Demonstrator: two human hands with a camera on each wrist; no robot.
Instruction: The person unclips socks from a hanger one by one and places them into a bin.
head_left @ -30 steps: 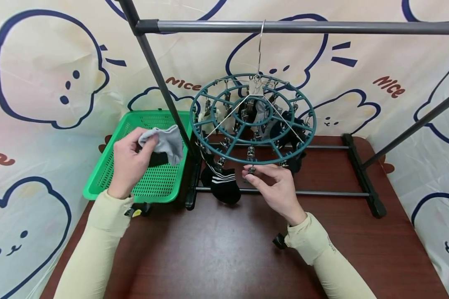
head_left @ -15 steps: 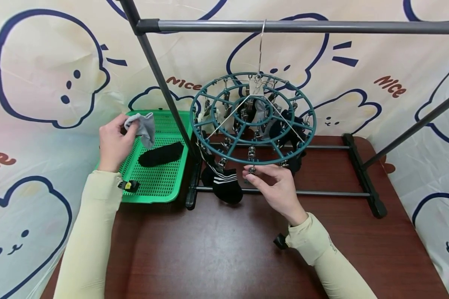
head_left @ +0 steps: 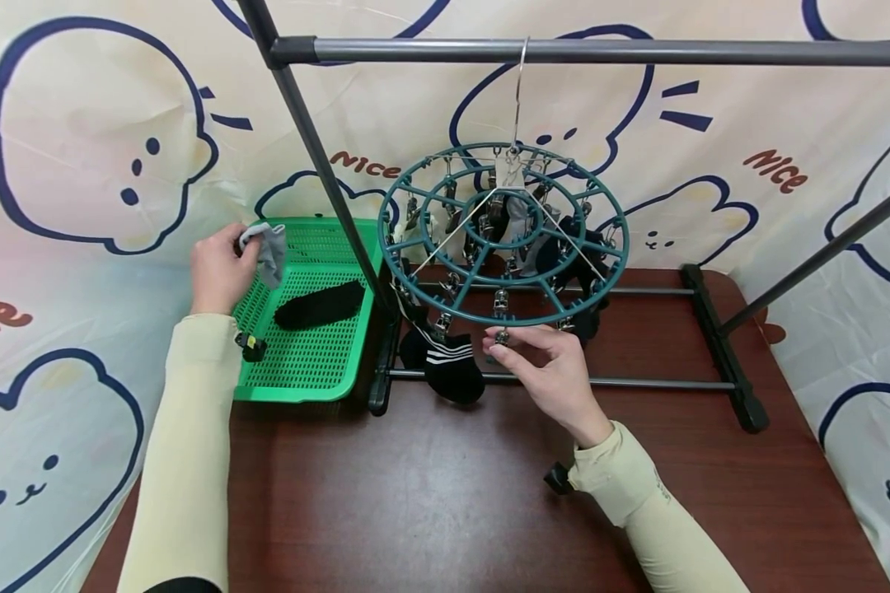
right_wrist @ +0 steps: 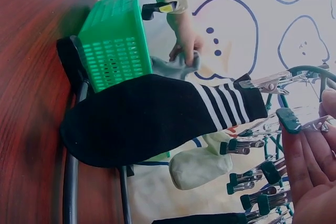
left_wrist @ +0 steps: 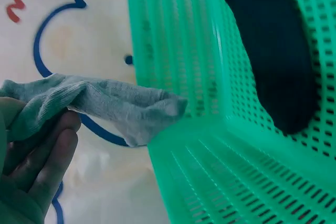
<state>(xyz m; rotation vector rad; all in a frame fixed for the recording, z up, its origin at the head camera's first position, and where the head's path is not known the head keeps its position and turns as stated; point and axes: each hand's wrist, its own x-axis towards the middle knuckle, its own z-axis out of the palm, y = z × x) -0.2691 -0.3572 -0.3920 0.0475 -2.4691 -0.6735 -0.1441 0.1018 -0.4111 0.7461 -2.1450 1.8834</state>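
Note:
My left hand [head_left: 221,272] pinches a grey sock [head_left: 269,257] at the left side of a green basket [head_left: 297,394]; the sock hangs from the fingers. In the left wrist view the grey sock [left_wrist: 126,106] stretches across the basket's edge. One black sock [head_left: 319,306] lies inside the basket. My right hand [head_left: 552,375] holds a metal clip [head_left: 501,336] under the front rim of a round green drying hanger [head_left: 475,317]. Left of that clip, a black sock with white stripes [head_left: 452,371] hangs from another clip; the right wrist view shows its striped cuff clamped.
The hanger hooks onto the grey bar [head_left: 638,53] of a rack standing on a brown table [head_left: 415,494]. More dark socks [head_left: 586,255] and a pale sock [right_wrist: 202,169] hang among the clips. A slanted rack post [head_left: 319,156] rises beside the basket.
My left hand has carried the grey sock leftward, from above the middle of the basket to its left side, exposing the black sock there. My right hand stays at the clip.

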